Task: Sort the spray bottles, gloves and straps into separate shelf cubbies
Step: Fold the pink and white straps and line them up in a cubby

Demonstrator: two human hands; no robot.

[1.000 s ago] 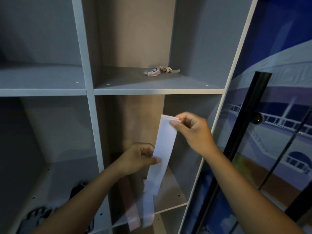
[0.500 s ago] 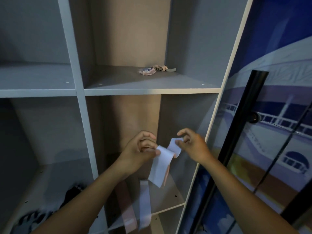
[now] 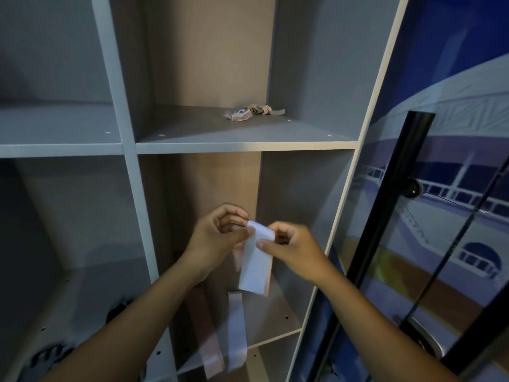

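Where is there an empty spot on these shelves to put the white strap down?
Free: the upper cubby floor left of the small bundle, and the whole upper-left shelf. Crowded: the lower cubby, where both hands hold the white strap above two more straps. The lower-left cubby holds dark gloves.

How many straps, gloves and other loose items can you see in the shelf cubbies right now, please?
White strap held between the left hand and right hand: 1
Straps hanging over the lower cubby's edge: 2, one pink and one pale
Dark patterned gloves in the lower left cubby, partly hidden: at least 1
Small crumpled bundle on the upper shelf: 1
Total: 5
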